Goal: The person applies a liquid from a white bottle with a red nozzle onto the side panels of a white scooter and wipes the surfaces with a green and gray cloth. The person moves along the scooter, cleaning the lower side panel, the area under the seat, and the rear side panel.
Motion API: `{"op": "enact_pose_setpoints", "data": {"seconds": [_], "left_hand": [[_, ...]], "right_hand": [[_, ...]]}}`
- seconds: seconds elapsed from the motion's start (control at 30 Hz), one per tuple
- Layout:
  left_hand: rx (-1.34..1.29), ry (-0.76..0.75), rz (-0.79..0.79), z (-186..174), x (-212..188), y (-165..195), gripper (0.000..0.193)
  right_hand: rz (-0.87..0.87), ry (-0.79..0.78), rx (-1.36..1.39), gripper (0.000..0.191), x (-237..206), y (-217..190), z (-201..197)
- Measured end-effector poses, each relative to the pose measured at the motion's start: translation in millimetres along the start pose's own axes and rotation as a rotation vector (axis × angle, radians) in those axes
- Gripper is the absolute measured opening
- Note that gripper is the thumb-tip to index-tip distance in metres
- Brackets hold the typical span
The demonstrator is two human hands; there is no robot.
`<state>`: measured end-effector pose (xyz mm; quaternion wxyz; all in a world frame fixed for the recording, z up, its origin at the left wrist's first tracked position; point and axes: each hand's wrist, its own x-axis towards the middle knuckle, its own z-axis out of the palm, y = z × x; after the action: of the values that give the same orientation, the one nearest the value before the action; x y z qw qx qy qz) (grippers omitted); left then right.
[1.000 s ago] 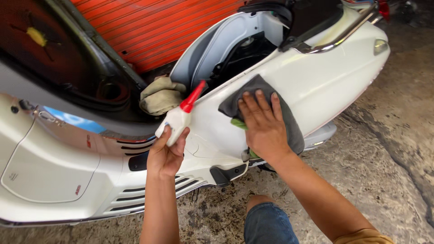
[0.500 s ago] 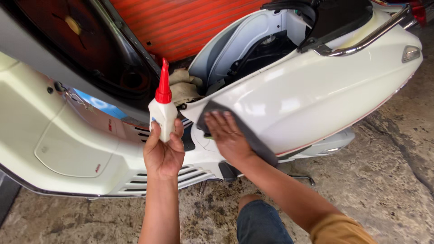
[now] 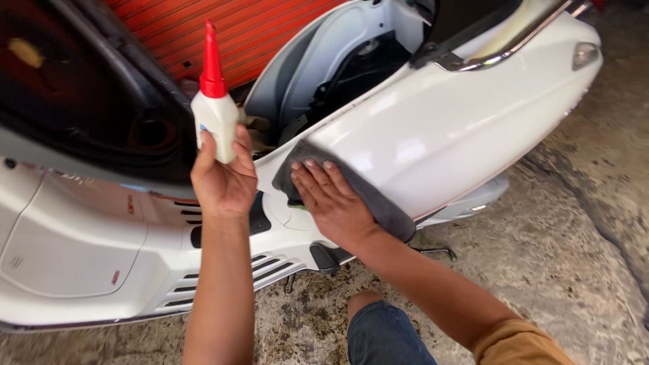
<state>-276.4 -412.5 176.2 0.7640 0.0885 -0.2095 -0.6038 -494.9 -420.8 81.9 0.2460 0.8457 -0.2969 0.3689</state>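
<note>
A white scooter (image 3: 439, 135) lies tipped on its side across the view. My left hand (image 3: 223, 179) grips a small white squeeze bottle (image 3: 215, 118) with a red cone nozzle, held upright in front of the scooter's underside. My right hand (image 3: 334, 203) lies flat, fingers spread, pressing a dark grey cloth (image 3: 378, 203) onto the white side panel near its lower front edge. The cloth hangs down under my wrist.
An orange ribbed shutter (image 3: 250, 34) stands behind the scooter. The open engine bay (image 3: 345, 74) shows dark parts. The kickstand (image 3: 439, 251) sticks out over rough stained concrete (image 3: 554, 257). My knee in blue jeans (image 3: 385, 334) is at the bottom.
My left hand has raised the bottle and turned it from tilted to upright. My right hand has slid the cloth left and down along the white panel.
</note>
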Motion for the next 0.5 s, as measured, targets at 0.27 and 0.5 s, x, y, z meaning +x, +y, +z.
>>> {"op": "enact_pose_setpoints", "data": {"seconds": [0.27, 0.5], "left_hand": [[0.018, -0.021, -0.022, -20, 27, 22, 0.042], [0.046, -0.045, -0.076, -31, 60, 16, 0.044]], "right_hand": [[0.651, 0.223, 0.027, 0.055, -14, 118, -49], [0.129, 0.025, -0.065, 0.05, -17, 13, -10]]}}
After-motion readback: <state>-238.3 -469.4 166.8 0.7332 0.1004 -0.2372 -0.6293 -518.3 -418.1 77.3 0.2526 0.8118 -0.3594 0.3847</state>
